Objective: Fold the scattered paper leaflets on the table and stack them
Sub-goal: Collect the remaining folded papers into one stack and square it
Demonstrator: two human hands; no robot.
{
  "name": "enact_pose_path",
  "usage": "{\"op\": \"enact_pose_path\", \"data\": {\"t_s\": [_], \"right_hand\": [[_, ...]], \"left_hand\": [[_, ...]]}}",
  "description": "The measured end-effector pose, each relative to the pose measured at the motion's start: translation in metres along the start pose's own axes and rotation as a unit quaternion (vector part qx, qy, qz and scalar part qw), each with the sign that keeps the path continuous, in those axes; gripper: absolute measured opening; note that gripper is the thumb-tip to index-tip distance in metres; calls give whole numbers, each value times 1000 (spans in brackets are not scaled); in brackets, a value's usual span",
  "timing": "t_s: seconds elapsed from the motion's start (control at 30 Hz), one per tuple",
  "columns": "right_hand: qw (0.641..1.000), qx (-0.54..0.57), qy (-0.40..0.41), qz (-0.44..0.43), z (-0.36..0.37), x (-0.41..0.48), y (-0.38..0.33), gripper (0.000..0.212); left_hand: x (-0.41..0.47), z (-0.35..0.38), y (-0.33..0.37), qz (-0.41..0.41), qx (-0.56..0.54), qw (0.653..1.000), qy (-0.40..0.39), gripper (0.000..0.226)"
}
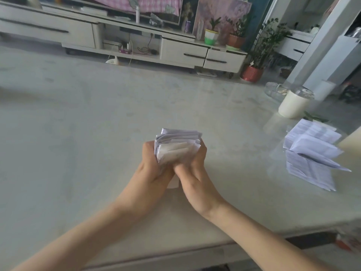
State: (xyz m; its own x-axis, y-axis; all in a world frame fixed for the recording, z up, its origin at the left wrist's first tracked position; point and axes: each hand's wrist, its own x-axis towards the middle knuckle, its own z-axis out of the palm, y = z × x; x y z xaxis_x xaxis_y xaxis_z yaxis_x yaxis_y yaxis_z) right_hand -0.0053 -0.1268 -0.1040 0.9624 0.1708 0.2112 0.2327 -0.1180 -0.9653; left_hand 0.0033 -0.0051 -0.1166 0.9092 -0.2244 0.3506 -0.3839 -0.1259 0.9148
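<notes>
A thick bundle of folded white leaflets [176, 145] stands on edge above the middle of the pale table [78, 133]. My left hand [154, 169] grips its left side and my right hand [195, 169] grips its right side, thumbs meeting below the paper. The lower part of the bundle is hidden by my fingers. At the right edge of the table lies a loose heap of printed leaflets [310, 153], some half unfolded, apart from both hands.
A white cylindrical cup [293, 104] and a clear glass dish [277, 90] stand at the far right of the table. A cream object [351, 143] pokes in beside the heap. The table's near edge [175, 249] runs under my forearms. A TV cabinet [175, 49] and potted plants [252, 71] stand beyond.
</notes>
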Motion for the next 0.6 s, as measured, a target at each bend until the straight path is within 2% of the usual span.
{"op": "enact_pose_path", "data": {"t_s": [0.13,0.27,0.33,0.43,0.5,0.6], "right_hand": [[999,11,-14,40,-5,-3,1,30],[995,-41,-72,55,-10,-11,6,40],[990,-68,-103,68,-16,-10,3,40],[990,-130,-48,36,-25,-9,1,25],[988,-152,2,12,-31,-9,-1,25],[985,-170,20,7,-45,-7,-2,31]], "left_hand": [[2,0,4,-27,-15,999,31,22],[1,4,10,-27,25,999,23,33],[1,4,12,-43,7,999,15,30],[3,5,12,-50,-60,997,-4,25],[8,5,14,-49,-96,994,-23,41],[22,-1,26,-52,-59,995,-60,54]]}}
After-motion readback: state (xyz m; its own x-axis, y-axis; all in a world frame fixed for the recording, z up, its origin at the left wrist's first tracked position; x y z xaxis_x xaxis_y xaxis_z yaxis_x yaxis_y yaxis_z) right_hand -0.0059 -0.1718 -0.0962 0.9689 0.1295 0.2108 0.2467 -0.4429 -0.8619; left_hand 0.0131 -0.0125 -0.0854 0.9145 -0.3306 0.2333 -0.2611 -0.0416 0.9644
